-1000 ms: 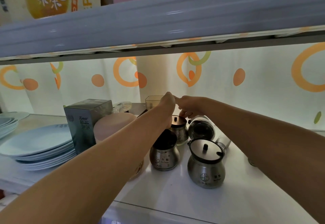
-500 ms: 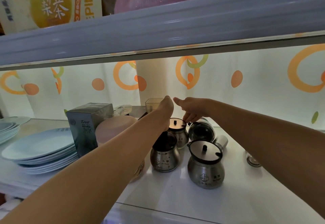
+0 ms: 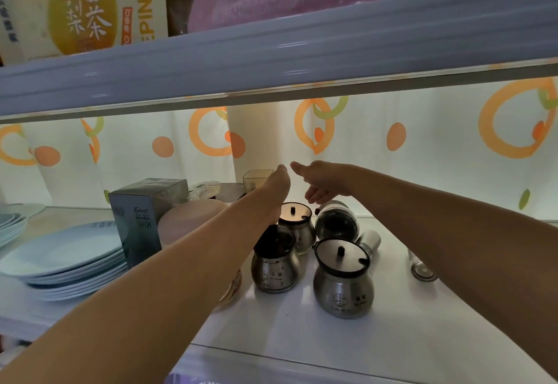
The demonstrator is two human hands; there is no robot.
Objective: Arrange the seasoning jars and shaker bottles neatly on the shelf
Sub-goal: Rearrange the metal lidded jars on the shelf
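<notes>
Hovering over crowded jars [image 3: 342, 278]: right hand [image 3: 323, 183] loosely spread, left hand [image 3: 279, 193] unreadable, bare shelf [image 3: 317, 332] frontward.

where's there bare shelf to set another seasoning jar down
Bare shelf runs along the front edge, ahead of the front steel jar. Another bare patch lies right of that jar, before the small glass shaker. The middle is crowded: four jars bunch together, with the plate stack and the dark box filling the left.
</notes>
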